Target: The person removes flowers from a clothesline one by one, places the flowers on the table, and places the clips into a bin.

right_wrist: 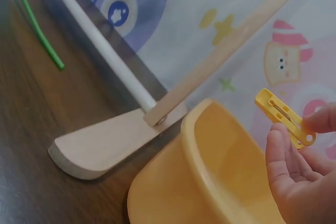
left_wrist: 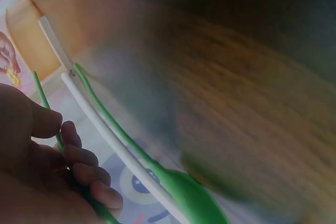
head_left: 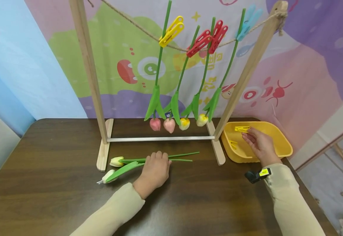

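In the head view my left hand [head_left: 156, 168] is over two artificial tulips on the table: a pale yellow tulip [head_left: 116, 161] and a whitish tulip [head_left: 109, 176]. The left wrist view shows its fingers curled round one green stem [left_wrist: 44, 95]; a second leafed stem [left_wrist: 121, 132] lies outside the grip. Which bloom belongs to the gripped stem, I cannot tell. Above the yellow basin [head_left: 283, 151], my right hand [head_left: 261, 144] pinches a yellow clothespin [right_wrist: 283, 114] between thumb and fingers. Another yellow clothespin [head_left: 233, 144] is in the basin.
A wooden frame [head_left: 90, 72] with a white crossbar [head_left: 159, 139] stands behind the hands. Several tulips hang upside down from its rope [head_left: 136, 24], clipped by a yellow peg [head_left: 171, 32], red pegs [head_left: 199, 43] and a blue peg [head_left: 248, 23]. A cartoon-printed cloth [head_left: 106, 49] hangs behind.
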Tool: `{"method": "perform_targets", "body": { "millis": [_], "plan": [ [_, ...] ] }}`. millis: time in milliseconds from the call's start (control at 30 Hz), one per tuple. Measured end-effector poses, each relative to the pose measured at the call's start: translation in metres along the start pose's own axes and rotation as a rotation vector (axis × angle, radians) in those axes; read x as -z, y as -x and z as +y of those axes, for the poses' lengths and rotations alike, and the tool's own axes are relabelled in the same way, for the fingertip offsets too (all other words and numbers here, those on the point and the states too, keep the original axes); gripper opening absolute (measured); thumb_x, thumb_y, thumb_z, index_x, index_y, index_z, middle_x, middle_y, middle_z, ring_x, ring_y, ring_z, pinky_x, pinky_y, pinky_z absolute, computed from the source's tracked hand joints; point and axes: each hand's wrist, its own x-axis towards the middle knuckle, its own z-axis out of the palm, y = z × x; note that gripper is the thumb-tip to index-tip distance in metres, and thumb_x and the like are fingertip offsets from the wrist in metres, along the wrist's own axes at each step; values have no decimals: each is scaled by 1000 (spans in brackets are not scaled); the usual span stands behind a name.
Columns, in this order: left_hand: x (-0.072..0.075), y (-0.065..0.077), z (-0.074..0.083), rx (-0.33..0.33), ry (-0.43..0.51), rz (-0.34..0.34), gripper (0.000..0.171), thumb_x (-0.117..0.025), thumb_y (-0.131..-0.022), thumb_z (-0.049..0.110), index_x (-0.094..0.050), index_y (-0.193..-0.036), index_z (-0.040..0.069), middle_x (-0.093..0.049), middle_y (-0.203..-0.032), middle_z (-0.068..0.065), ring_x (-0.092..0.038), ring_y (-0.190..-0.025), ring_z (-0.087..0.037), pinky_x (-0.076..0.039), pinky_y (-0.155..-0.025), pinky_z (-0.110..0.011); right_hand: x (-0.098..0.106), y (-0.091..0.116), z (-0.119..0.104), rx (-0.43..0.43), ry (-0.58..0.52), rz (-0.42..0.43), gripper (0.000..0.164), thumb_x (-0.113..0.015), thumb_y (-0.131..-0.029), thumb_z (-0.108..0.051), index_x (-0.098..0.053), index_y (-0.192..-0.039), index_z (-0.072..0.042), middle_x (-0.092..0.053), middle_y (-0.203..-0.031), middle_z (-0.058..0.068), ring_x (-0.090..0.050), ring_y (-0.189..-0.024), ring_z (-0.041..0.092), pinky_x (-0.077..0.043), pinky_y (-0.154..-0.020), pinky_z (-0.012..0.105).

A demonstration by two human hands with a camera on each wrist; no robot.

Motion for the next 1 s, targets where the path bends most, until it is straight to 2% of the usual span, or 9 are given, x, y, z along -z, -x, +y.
{"method": "perform_targets", "body": {
  "millis": [200, 433, 533, 633, 900, 1000],
  "plan": [
    [-5, -2, 2, -3, -3, -30, 25, -50, -96, 26, -52, -84, 4, -49, -77, -9, -50, -73, -26, -40, -64, -37, 6, -9, 4, -17, 23, 33, 10, -55, -90, 0, -62, -85, -4, -64, -72, 7, -70, -70, 19, -56, -70, 27],
    [-11, -2, 5, -8, -16, -22, 24, -52, -94, 26, -53, -85, 4, -50, -78, -9, -51, -75, -27, -41, -65, -38, 6, -16, 8, -33, 62, 61, 9, -54, -90, 2, -59, -84, -3, -63, -71, 7, -69, -67, 18, -56, -70, 26],
    [-12, -2, 5, -6, -16, -23, 24, -53, -94, 25, -53, -85, 3, -51, -79, -10, -51, -76, -27, -41, -66, -38, 4, -17, 8, -52, 78, 85, 5, -54, -90, 1, -56, -91, -3, -63, -72, 6, -69, -68, 17, -56, -71, 25],
    [-14, -3, 4, 0, -10, -35, 23, -53, -94, 25, -54, -87, 3, -51, -80, -10, -51, -77, -28, -41, -68, -39, 4, -20, 9, -76, 95, 112, 8, -55, -90, 0, -53, -97, -3, -63, -73, 6, -69, -69, 16, -55, -72, 24],
    [-16, -6, 4, 27, 3, -109, 25, -52, -95, 28, -55, -91, 3, -52, -84, -11, -52, -84, -29, -42, -73, -41, 3, -32, 14, -115, 280, 175, 10, -54, -92, -6, -51, -101, -6, -66, -72, 2, -68, -69, 10, -54, -72, 19],
    [-15, -7, 5, 29, 4, -127, 26, -52, -95, 28, -55, -91, 3, -52, -85, -11, -52, -85, -29, -42, -74, -42, 4, -35, 14, -130, 343, 182, 4, -54, -92, -8, -54, -96, -6, -67, -71, 1, -68, -69, 9, -54, -72, 19]
  ]
}}
